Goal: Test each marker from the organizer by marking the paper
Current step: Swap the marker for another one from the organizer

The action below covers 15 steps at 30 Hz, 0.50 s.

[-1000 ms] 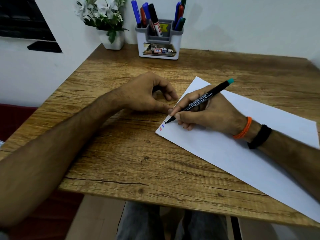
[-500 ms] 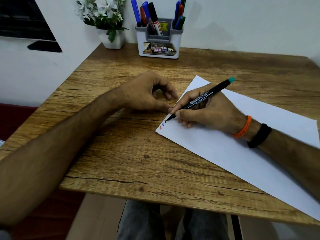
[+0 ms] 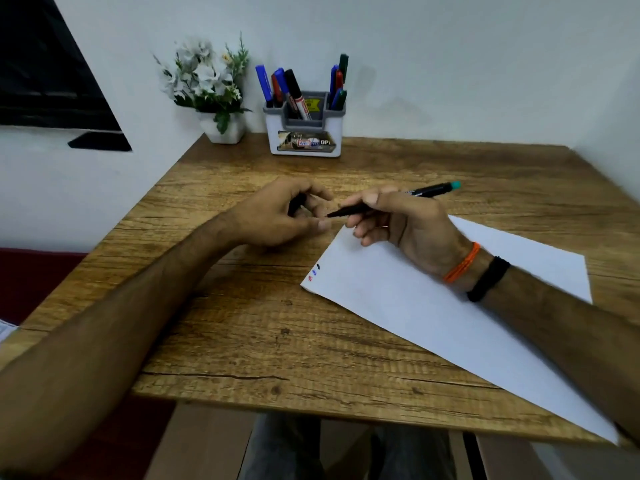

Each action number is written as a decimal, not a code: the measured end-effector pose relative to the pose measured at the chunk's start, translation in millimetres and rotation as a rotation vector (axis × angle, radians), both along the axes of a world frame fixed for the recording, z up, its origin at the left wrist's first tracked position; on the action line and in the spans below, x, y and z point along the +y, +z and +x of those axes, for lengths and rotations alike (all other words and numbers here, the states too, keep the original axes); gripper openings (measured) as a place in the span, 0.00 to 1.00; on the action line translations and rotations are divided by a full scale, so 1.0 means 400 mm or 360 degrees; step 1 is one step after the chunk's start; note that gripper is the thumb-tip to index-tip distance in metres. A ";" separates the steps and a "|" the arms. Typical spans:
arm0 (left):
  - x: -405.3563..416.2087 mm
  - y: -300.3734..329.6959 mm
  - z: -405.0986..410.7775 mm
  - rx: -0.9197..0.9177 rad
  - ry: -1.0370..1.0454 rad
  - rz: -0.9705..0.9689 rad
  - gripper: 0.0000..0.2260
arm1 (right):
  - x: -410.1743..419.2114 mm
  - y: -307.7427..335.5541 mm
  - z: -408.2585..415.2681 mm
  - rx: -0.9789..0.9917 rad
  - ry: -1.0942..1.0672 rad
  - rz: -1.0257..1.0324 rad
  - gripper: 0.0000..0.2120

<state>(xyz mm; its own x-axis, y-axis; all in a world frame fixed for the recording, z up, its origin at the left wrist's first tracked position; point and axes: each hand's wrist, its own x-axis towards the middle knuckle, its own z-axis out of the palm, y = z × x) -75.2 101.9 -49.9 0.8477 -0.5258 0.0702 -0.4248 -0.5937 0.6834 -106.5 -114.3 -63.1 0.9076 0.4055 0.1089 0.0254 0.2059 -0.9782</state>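
Gripping a black marker [image 3: 391, 201] with a teal end, the right hand [image 3: 405, 225] holds it above the paper [image 3: 433, 306] at frame centre, tip pointing left toward the left hand [image 3: 280, 213]. That hand's fingers curl around a small dark object, likely the cap. Three small marks [image 3: 314, 272] sit near the paper's left corner. The organizer [image 3: 304, 133] stands at upper centre.
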 end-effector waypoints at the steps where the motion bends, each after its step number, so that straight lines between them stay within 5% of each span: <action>1: 0.004 -0.001 0.002 0.0014 0.0046 -0.0047 0.18 | -0.006 0.006 0.001 0.0015 -0.0018 -0.0005 0.15; 5: 0.012 -0.016 0.003 0.0053 0.0163 -0.0167 0.11 | -0.032 0.028 0.009 -0.0029 -0.0152 -0.0099 0.17; 8: 0.012 -0.021 0.002 -0.0002 0.0193 -0.0301 0.06 | -0.043 0.034 0.009 -0.0111 -0.0338 -0.0170 0.07; 15: 0.007 -0.008 0.000 -0.0122 0.0282 -0.0573 0.10 | -0.048 0.037 0.002 -0.0211 -0.0505 -0.0216 0.06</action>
<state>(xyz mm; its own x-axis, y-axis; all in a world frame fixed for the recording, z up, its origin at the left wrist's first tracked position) -75.4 104.9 -53.3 0.9081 -0.3026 0.2894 -0.3952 -0.3909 0.8313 -105.8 -133.7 -48.1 0.9720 0.1252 0.1986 0.1957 0.0359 -0.9800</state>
